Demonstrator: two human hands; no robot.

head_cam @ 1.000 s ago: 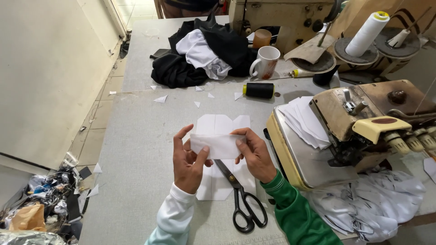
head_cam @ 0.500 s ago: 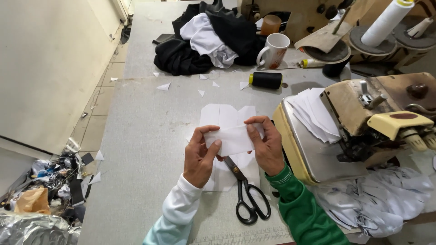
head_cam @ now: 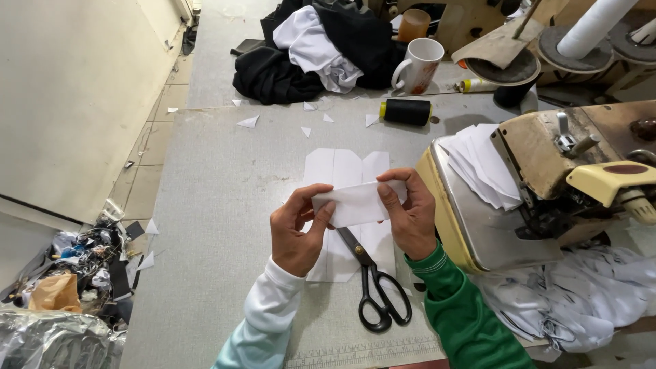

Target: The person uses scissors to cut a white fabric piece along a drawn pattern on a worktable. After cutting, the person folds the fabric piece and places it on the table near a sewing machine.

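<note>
Midair, white fabric piece (head_cam: 357, 203) between left hand (head_cam: 296, 231), right hand (head_cam: 410, 217).

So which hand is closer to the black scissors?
The right hand. It sits just above and to the right of the black scissors, almost over the blades. The left hand is a bit further off, to their left. Both hold the white fabric piece.

scissors (head_cam: 374, 281): black-handled, flat on the table just below the hands
sewing machine (head_cam: 547, 184): right of the hands, cream and brown
stack of white pieces (head_cam: 482, 164): on the machine bed
black thread spool (head_cam: 406, 111): beyond the hands
white mug (head_cam: 418, 65): farther back
black and white garments (head_cam: 314, 48): heaped far behind
scrap pile (head_cam: 61, 287): on the floor, far left
</note>
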